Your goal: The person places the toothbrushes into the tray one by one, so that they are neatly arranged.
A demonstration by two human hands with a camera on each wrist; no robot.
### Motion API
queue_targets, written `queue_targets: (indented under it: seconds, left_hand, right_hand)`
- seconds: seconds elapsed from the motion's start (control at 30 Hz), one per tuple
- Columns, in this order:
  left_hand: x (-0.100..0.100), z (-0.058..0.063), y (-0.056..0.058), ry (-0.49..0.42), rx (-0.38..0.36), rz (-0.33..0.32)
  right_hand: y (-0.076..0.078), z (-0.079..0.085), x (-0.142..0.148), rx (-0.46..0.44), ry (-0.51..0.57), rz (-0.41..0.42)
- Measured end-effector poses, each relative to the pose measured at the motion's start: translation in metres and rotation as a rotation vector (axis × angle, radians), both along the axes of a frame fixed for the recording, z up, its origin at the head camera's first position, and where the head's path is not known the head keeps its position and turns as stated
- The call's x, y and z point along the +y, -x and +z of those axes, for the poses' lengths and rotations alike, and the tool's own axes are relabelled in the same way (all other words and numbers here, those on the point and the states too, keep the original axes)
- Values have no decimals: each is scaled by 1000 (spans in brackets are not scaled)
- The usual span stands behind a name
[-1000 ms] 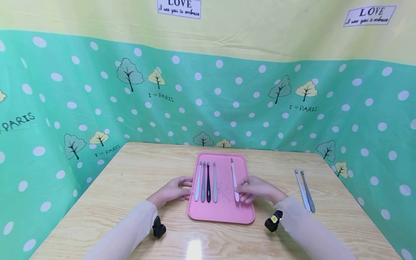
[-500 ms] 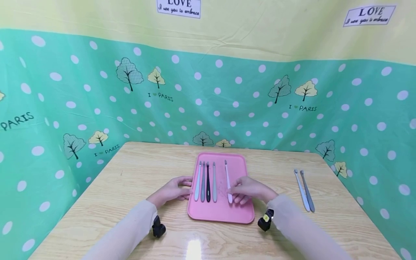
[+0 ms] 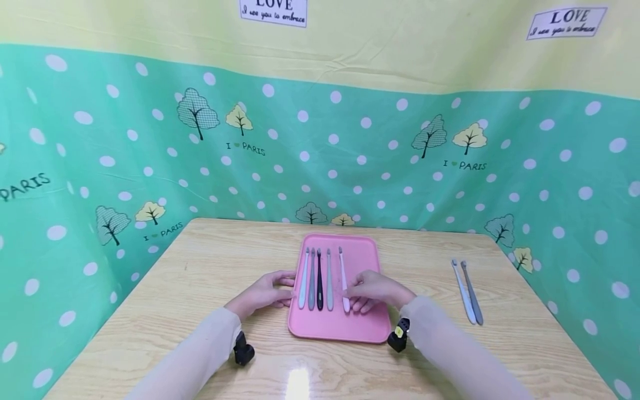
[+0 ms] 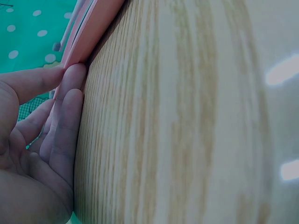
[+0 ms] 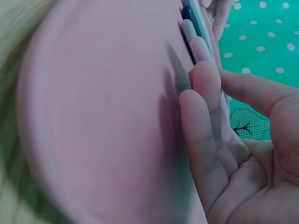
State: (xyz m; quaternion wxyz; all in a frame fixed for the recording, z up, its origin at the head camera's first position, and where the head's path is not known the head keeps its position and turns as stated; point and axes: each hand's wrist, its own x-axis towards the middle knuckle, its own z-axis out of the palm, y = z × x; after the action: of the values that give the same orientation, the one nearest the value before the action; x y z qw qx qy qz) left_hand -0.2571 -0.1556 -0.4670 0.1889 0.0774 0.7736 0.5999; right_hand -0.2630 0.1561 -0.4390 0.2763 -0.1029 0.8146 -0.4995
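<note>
A pink tray (image 3: 340, 329) lies on the table. My left hand (image 3: 270, 290) holds its left edge, thumb on the rim and fingers along the outer side, as the left wrist view shows. Over the tray's right half, my right hand (image 3: 372, 290) pinches a pale pink toothbrush (image 3: 343, 269) near its handle end between thumb and fingers. To its left, handles toward me, are a light grey-green toothbrush (image 3: 329, 280), a black toothbrush (image 3: 320, 283), a grey toothbrush (image 3: 312, 283) and a whitish toothbrush (image 3: 303, 283), roughly side by side.
Two more toothbrushes, one pale blue (image 3: 464, 293) and one slate grey (image 3: 473, 294), lie close together on the wooden table (image 3: 220, 250) to the right of the tray. A green and yellow patterned cloth (image 3: 350, 139) hangs behind the table.
My right hand has moved left with the pale pink toothbrush, from the tray's right side toward the row of other toothbrushes. The left hand has stayed at the tray's edge.
</note>
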Motion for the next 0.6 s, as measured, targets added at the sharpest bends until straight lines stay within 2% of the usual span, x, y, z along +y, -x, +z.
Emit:
queue_targets:
  seconds: [0.3,0.6]
  left_hand:
    - [1,0,0,8,6,3]
    - [1,1,0,7,-1,7]
  right_hand:
    - [1,-7,-6,10,-29,-4]
    - [2,-4,-11,22,-28,-2]
